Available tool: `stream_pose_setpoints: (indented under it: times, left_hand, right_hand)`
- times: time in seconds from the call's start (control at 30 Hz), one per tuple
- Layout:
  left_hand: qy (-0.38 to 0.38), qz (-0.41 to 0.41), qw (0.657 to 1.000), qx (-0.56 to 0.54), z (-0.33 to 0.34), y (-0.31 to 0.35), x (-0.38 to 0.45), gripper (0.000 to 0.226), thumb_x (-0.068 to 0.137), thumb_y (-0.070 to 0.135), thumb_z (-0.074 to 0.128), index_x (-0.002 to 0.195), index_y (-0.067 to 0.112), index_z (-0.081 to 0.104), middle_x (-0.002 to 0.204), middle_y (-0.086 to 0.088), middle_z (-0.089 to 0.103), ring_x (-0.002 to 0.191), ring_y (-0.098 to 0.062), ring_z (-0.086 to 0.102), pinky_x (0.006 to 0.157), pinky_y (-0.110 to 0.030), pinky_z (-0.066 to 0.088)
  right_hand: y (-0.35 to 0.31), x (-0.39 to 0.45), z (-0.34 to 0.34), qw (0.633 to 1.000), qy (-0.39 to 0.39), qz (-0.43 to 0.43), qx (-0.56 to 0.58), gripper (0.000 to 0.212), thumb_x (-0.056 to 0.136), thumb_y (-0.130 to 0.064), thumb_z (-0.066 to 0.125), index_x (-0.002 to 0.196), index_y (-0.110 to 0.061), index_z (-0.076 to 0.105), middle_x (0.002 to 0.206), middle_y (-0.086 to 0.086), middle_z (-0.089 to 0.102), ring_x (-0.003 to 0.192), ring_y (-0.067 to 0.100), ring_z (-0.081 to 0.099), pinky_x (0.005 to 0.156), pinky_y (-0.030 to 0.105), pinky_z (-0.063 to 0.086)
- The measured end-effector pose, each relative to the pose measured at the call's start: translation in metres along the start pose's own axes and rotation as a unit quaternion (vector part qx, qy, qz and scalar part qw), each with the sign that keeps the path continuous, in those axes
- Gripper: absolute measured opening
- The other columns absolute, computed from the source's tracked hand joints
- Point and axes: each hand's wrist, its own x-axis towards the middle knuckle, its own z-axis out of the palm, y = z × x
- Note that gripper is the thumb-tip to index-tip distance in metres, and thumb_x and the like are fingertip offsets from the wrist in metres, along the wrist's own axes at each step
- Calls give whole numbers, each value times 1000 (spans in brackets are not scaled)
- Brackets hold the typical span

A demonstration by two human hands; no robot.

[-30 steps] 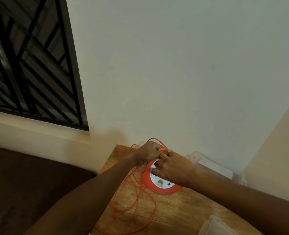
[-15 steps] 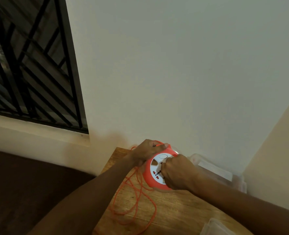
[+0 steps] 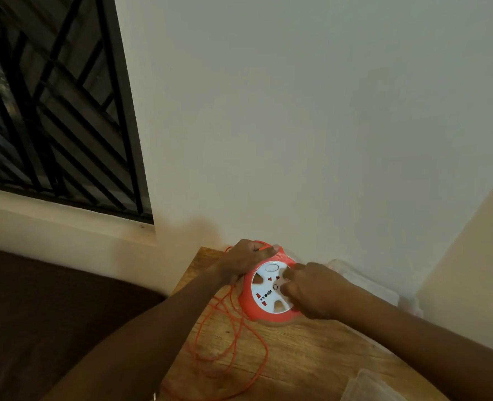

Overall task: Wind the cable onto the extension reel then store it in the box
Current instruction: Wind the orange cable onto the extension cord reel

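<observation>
The left hand (image 3: 246, 260) clamps the reel (image 3: 268, 287) rim at 11 o'clock to steady it on the desk (image 3: 303, 357); right hand (image 3: 311, 290) fingers pinch its white face, likely for turning. Loose cable (image 3: 233, 342) trails toward 7 o'clock, the box (image 3: 363, 282) waiting at 3 o'clock.

No text, brand name or number can be read anywhere. The round orange extension reel with a white socket face (image 3: 265, 290) carries only a small dark ring-shaped mark near its centre and a short row of tiny dark marks lower left on the white face, too small and blurred to make out as letters or digits.
</observation>
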Motion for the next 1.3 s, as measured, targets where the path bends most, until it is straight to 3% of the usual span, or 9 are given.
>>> stream_pose_setpoints:
  times: [0.2, 0.4, 0.53, 0.63, 0.8, 1.03, 1.13, 1.23, 1.3]
  left_hand:
    - [-32, 15, 999, 36, -4, 5, 2, 59, 77, 68, 74, 100, 14, 80, 93, -11, 82, 83, -35, 80, 70, -39, 66]
    - [-50, 41, 996, 56, 1, 8, 3, 33, 84, 63, 73, 88, 32, 83, 93, -2, 83, 81, -24, 81, 70, -32, 67]
    - [-62, 49, 995, 66, 2, 6, 4, 39, 85, 62, 72, 95, 25, 82, 94, -4, 83, 80, -23, 80, 70, -31, 67]
    - [-41, 46, 997, 50, 2, 5, 3, 40, 92, 54, 72, 102, 17, 82, 97, -12, 82, 87, -34, 80, 79, -44, 66]
    - [18, 44, 999, -5, 5, 7, 4, 38, 98, 49, 67, 111, 16, 80, 101, -7, 83, 89, -26, 81, 84, -40, 67]
    - [29, 36, 999, -16, 0, 8, 5, 24, 95, 53, 69, 96, 32, 79, 94, -1, 84, 80, -22, 82, 67, -31, 66]
    - [9, 21, 999, -26, -3, 4, 5, 39, 86, 60, 72, 104, 27, 80, 97, -6, 83, 85, -29, 81, 77, -42, 68]
    - [5, 26, 1000, -8, -4, 4, 5, 55, 80, 65, 71, 108, 18, 80, 98, -10, 83, 90, -35, 80, 86, -51, 66]
    - [6, 27, 1000, -1, -6, 4, 4, 55, 83, 62, 70, 111, 15, 79, 100, -12, 82, 92, -37, 79, 88, -53, 65]
  right_hand:
    - [1, -3, 0, 989, 40, -114, -88, 24, 81, -26, 77, 101, -34, 70, 141, 11, 48, 107, 26, 57, 71, 36, 53]
    - [-14, 9, 4, 987, -24, -100, -126, 39, 90, -27, 70, 126, -35, 59, 160, 10, 21, 128, 38, 40, 90, 47, 50]
    - [-24, 11, 7, 984, -40, -86, -151, 42, 93, -29, 64, 134, -32, 54, 155, 20, 26, 119, 42, 45, 92, 51, 47]
    - [-25, 14, 6, 986, -39, -43, -158, 56, 98, -26, 56, 148, -30, 31, 139, 30, 41, 107, 42, 55, 85, 50, 48]
    - [-18, 22, 11, 993, 18, 82, -82, 70, 99, -26, 49, 154, -7, 12, 100, 18, 68, 79, 34, 67, 73, 41, 52]
    - [-5, 21, 22, 993, 43, 92, -67, 85, 92, -36, 62, 155, -12, 11, 112, 20, 68, 85, 35, 70, 76, 46, 56]
    - [-5, 16, 16, 995, 37, 60, -67, 81, 85, -36, 72, 150, -13, 30, 114, 18, 68, 88, 35, 70, 77, 45, 56]
    - [2, 5, 5, 993, 50, 4, -103, 49, 66, -31, 88, 109, -15, 69, 100, 13, 71, 77, 28, 71, 58, 35, 55]
    - [4, 1, 4, 994, 41, -33, -98, 40, 70, -31, 87, 104, -17, 72, 118, 15, 65, 95, 31, 67, 65, 38, 57]
